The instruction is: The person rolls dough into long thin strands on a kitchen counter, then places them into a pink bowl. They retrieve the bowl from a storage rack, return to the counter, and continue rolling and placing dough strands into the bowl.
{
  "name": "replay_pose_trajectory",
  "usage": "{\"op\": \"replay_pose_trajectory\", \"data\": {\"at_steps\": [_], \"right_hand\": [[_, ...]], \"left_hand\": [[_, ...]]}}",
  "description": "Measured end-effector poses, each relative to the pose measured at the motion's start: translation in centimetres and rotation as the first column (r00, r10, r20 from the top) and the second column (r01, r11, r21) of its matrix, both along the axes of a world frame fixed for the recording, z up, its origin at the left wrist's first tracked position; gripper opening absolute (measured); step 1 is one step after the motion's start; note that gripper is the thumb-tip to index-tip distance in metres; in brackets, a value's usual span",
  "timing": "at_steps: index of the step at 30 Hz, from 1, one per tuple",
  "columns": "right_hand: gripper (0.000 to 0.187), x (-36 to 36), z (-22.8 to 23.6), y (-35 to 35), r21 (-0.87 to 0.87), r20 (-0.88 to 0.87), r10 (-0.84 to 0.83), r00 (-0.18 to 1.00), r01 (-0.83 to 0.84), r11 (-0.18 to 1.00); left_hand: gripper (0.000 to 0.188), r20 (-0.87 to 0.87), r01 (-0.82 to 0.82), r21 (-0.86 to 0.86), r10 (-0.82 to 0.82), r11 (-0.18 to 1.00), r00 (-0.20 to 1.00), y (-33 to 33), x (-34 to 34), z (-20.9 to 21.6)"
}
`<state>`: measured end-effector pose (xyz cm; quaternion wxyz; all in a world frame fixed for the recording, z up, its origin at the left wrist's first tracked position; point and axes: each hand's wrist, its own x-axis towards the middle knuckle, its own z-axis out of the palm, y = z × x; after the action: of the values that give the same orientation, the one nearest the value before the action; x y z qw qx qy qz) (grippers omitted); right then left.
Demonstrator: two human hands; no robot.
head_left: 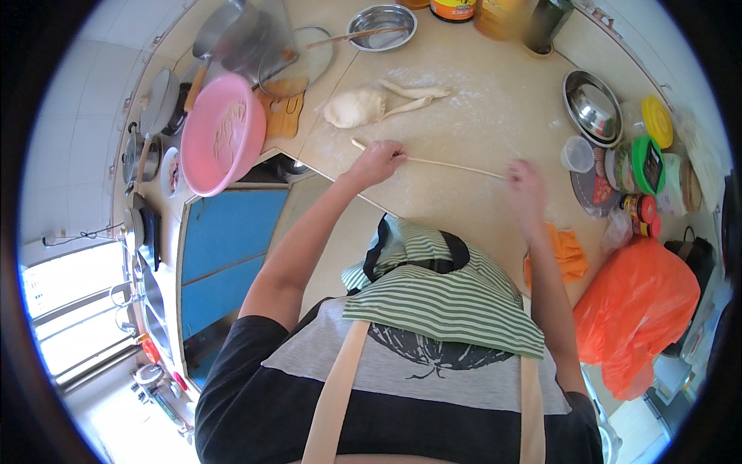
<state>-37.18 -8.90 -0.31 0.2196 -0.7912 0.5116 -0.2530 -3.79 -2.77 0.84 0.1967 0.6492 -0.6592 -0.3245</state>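
A long, thin dough strand [456,165] runs nearly straight between my two hands above the floured worktop. My left hand [383,161] is closed around it near one end, and a short thicker tip pokes out past the fingers to the left. At the strand's other end is my right hand [525,184], blurred by motion, with the fingers seemingly pinching it. Farther back lies a lump of dough [355,108], and two thick dough strips [410,104] rest against its right side.
On the left, a pink basin [251,143] holds pale strands. A steel bowl [382,39] sits at the back. Steel bowls [593,108], lidded jars [648,164] and a clear cup [576,155] crowd the right, with an orange cloth [560,251] and red plastic bag [638,309] nearer me.
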Motion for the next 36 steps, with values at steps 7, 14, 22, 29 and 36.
{"op": "replay_pose_trajectory", "data": {"at_steps": [7,14,22,29,36], "right_hand": [[0.023,15.0,-1.2,1.0,0.327,0.329,0.258,0.908,-0.366,0.871],[0.018,15.0,-0.8,0.0,0.266,0.186,0.322,0.928,-0.363,0.893],[0.015,11.4,1.0,-0.8,0.425,0.312,0.318,0.895,-0.43,0.797],[0.02,9.0,12.0,-4.1,0.519,0.691,0.096,0.717,-0.584,0.624],[0.019,9.8,19.5,-6.3,0.412,0.865,0.004,0.502,-0.715,0.564]], "left_hand": [[0.019,-0.053,-0.034,0.019,0.035,0.999,0.998,-0.3,-0.9,0.5],[0.02,-0.121,-0.054,0.049,0.06,0.997,0.991,-0.7,-1.4,0.8],[0.022,0.115,-0.013,-0.29,0.048,0.957,0.992,-2.3,-1.5,0.1],[0.024,0.033,-0.136,-0.262,0.15,0.955,0.988,-3.8,-5.4,2.9],[0.028,-0.273,-0.237,-0.522,0.103,0.82,0.957,-6.0,-7.4,7.1]]}}
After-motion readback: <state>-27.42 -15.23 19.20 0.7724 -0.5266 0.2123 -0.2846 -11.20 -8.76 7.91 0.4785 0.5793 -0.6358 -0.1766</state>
